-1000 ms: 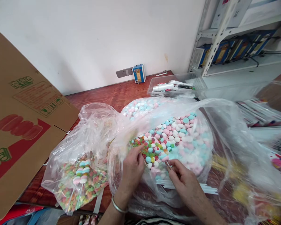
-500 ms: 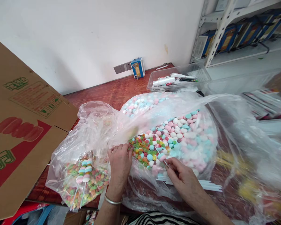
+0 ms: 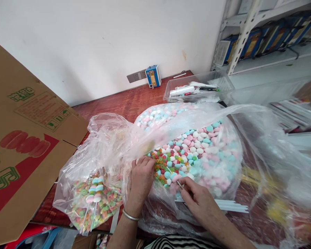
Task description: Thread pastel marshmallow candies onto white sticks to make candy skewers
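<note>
A big clear plastic bag (image 3: 248, 138) lies open on the wooden table, filled with pink, blue and white marshmallow candies (image 3: 197, 145) and a patch of small coloured ring candies (image 3: 162, 162). My left hand (image 3: 141, 176) reaches into the bag, fingers curled down among the ring candies. My right hand (image 3: 194, 195) pinches a thin white stick (image 3: 180, 184) whose tip points into the candy. More white sticks (image 3: 230, 205) lie just under and right of that hand.
A smaller clear bag (image 3: 90, 197) at the left holds finished candy skewers. A large cardboard flap (image 3: 23, 138) stands at the far left. Behind are a clear tray of pens (image 3: 194, 90), a blue device (image 3: 153, 76) at the wall and metal shelving (image 3: 248, 31).
My left hand drew back out of the ring candies to the bag's edge, then reached in again. The right hand with its stick shifted slightly left. The camera tilted a little.
</note>
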Demonstrator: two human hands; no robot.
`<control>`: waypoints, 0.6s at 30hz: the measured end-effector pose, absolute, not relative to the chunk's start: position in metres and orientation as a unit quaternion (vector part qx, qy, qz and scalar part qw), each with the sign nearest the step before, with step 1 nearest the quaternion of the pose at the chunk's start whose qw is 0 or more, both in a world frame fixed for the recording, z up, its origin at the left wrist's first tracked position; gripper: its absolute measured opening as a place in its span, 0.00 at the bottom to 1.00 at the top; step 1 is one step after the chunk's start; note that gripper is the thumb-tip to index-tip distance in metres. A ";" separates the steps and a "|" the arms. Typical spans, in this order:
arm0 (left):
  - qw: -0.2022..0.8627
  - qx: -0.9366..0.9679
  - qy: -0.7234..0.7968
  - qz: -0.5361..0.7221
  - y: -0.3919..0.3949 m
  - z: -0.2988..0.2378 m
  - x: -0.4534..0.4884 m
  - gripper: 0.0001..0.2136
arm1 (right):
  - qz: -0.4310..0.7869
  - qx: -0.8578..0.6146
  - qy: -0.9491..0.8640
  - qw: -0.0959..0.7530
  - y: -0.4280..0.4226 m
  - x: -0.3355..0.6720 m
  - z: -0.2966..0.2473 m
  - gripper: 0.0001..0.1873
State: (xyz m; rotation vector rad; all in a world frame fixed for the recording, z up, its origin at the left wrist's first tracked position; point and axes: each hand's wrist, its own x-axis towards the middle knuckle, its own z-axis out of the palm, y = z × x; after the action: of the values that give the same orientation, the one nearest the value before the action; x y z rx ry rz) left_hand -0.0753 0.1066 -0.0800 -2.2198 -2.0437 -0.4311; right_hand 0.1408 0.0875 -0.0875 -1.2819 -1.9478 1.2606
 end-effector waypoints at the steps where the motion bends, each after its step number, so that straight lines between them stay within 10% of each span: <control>1: 0.047 -0.730 -0.667 -0.141 0.105 -0.080 -0.075 0.07 | 0.460 -0.469 -0.714 0.243 0.087 0.140 -0.087 0.10; 18: 0.006 -0.701 -0.682 -0.211 0.103 -0.081 -0.071 0.04 | 0.457 -0.456 -0.724 0.243 0.086 0.127 -0.079 0.13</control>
State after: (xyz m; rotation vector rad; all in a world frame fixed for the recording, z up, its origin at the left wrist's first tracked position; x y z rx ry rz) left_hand -0.0711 0.1033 -0.0811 -2.1926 -2.1325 -0.6600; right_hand 0.1273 0.0860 -0.0792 -1.2461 -1.9787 1.2487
